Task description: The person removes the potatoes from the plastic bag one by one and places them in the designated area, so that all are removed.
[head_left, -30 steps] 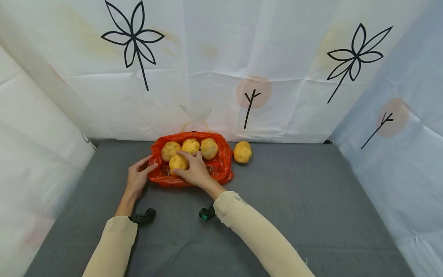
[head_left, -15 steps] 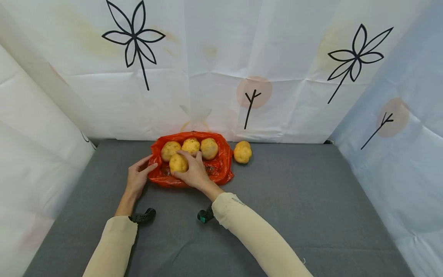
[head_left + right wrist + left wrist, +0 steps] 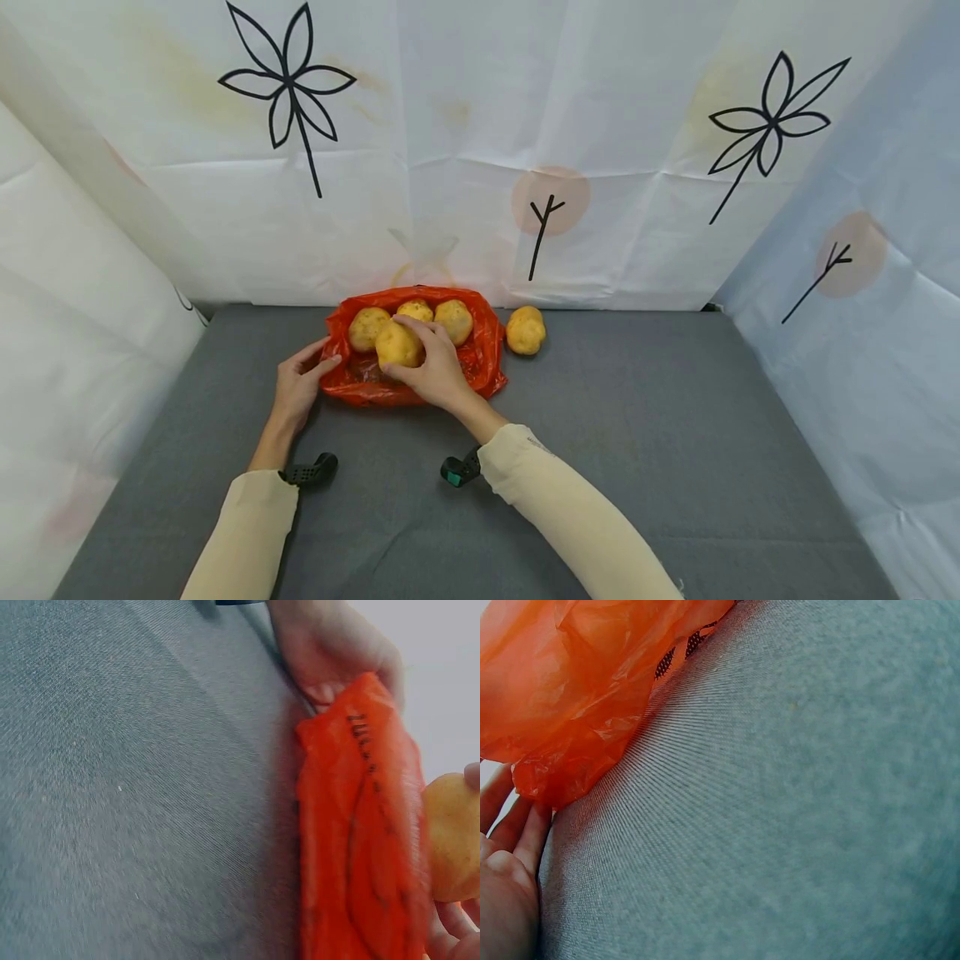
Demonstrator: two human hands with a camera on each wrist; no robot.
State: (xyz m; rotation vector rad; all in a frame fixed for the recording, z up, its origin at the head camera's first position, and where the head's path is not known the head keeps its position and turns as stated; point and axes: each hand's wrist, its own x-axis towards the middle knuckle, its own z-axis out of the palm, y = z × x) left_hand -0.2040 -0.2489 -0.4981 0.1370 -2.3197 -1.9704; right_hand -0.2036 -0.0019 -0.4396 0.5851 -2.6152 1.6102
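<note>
A red plastic bag [image 3: 487, 367] lies spread wide at the back of the grey table, with its mouth up. My right hand [image 3: 438, 367] holds a potato [image 3: 397, 344] between thumb and fingers over the bag's mouth; the right wrist view shows this potato [image 3: 454, 836] above the bag's rim. Behind it in the bag sit three more potatoes, one at left [image 3: 367, 327], one in the middle [image 3: 415, 309], partly hidden, and one at right [image 3: 454, 321]. My left hand [image 3: 296, 385] pinches the bag's left edge. In the left wrist view its fingers [image 3: 534, 832] meet the bag's corner.
One potato [image 3: 526, 331] lies on the table just right of the bag. White patterned cloth [image 3: 465, 225] rises behind the table and along both sides. Grey cloth [image 3: 637, 433] covers the tabletop. Each wrist wears a black camera mount [image 3: 311, 471].
My right hand has lifted the potato from the front left of the bag and carried it slightly up and to the right. My left hand stays at the bag's edge.
</note>
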